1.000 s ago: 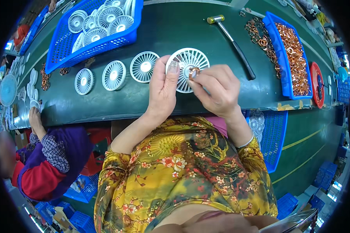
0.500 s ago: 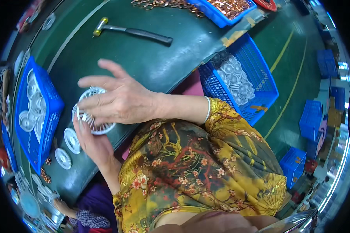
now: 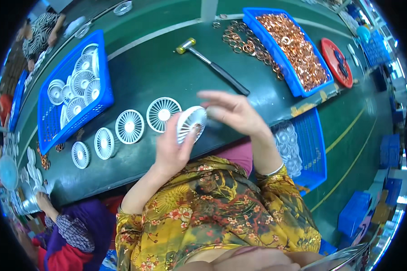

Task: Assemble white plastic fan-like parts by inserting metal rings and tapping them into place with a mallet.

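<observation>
My left hand (image 3: 171, 151) grips a white slotted round plastic part (image 3: 188, 127), tilted on edge, with the thumb over its face. A small copper-coloured spot shows beside the thumb at the part's centre. At the part's far right rim is my right hand (image 3: 238, 113), fingers stretched out and slightly blurred. Whether those fingers touch the rim I cannot tell. Left of my hands, several like parts lie in a row on the green table, the closest being a white slotted disc (image 3: 163, 114). Farther along the row is a smaller-looking disc (image 3: 80, 155).
A mallet (image 3: 214, 67) with yellow heads lies beyond my hands. At the far right stand a blue tray (image 3: 282, 58) of copper rings and a red dish (image 3: 337, 63). Blue baskets hold white parts (image 3: 106, 86) at left and clear parts (image 3: 320, 149) below the table edge. A co-worker's arm (image 3: 70, 228) shows at lower left.
The view has swung, so the row of discs now shows fully. My hands have come off the discs on the table; my left hand now has one raised, and my right is at its side.
</observation>
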{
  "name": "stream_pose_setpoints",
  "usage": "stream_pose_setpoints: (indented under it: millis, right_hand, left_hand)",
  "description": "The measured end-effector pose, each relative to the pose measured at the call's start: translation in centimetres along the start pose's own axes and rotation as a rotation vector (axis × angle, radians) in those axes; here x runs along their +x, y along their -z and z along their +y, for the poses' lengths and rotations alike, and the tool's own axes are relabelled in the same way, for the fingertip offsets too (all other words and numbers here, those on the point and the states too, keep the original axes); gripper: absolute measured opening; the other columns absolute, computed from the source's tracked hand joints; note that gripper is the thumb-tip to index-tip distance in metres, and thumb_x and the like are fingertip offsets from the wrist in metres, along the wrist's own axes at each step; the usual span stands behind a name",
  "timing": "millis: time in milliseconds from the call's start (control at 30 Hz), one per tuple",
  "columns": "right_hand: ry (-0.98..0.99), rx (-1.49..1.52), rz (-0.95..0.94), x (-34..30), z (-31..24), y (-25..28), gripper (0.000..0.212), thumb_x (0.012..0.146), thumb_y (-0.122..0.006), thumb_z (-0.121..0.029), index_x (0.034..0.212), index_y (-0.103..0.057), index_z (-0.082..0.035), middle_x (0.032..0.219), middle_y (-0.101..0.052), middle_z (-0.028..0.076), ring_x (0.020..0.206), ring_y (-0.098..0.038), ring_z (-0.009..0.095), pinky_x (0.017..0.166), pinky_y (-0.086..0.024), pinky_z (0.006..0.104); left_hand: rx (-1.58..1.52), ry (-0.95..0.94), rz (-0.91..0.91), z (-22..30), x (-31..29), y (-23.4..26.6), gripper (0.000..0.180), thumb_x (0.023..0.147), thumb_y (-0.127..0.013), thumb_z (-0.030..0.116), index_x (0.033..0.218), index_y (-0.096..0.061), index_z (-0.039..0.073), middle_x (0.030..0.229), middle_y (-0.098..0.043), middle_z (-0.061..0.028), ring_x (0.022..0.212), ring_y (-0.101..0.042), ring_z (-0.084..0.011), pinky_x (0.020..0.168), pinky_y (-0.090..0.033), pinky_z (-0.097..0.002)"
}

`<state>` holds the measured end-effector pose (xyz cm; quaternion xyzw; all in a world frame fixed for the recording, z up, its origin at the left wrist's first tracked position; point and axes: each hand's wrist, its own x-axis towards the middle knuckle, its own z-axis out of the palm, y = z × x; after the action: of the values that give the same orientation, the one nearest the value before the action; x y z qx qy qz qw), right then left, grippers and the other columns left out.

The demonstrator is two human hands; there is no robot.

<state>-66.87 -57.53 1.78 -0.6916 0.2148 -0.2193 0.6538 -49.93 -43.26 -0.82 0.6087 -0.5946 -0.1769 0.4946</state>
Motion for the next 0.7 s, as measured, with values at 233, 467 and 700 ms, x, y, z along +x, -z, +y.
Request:
stream_pose_setpoints:
  millis: [233,467,700]
  right_hand:
    - [-0.221,-1.118,0.593,5.5,1.5,10.4,0.044,0.086,-0.062,-0.032,0.121,-0.059,-0.005,0.1,-0.068,0.022,0.094,-0.065,0.037,0.084,-0.051,0.0449]
    - [-0.178,-1.312,0.697,7.4,4.2,13.4,0.023,0.088,-0.057,-0.025,0.095,-0.061,-0.004,0.094,-0.067,0.022,0.09,-0.064,0.04,0.077,-0.051,0.0503]
    - [-0.109,-1.396,0.703,7.1,5.9,14.4,0.02,0.088,-0.063,-0.024,0.09,-0.063,-0.004,0.094,-0.063,0.017,0.088,-0.061,0.036,0.074,-0.049,0.044]
  left_hand:
    - [0.478,-0.497,0.167,-0.6,3.4,-3.5,0.048,0.079,-0.066,0.009,0.125,-0.053,0.004,0.088,-0.066,-0.0097,0.069,-0.06,-0.0212,0.059,-0.047,-0.0313]
    - [0.712,-0.253,-0.122,-2.9,2.5,-4.3,0.039,0.082,-0.059,0.011,0.121,-0.059,0.016,0.142,-0.041,-0.0207,0.137,-0.031,-0.0423,0.111,-0.026,-0.0565]
    - [0.541,-0.48,0.37,-1.7,5.7,6.9,0.023,0.075,-0.069,0.006,0.099,-0.067,0.007,0.112,-0.063,-0.0169,0.112,-0.058,-0.036,0.094,-0.048,-0.0452]
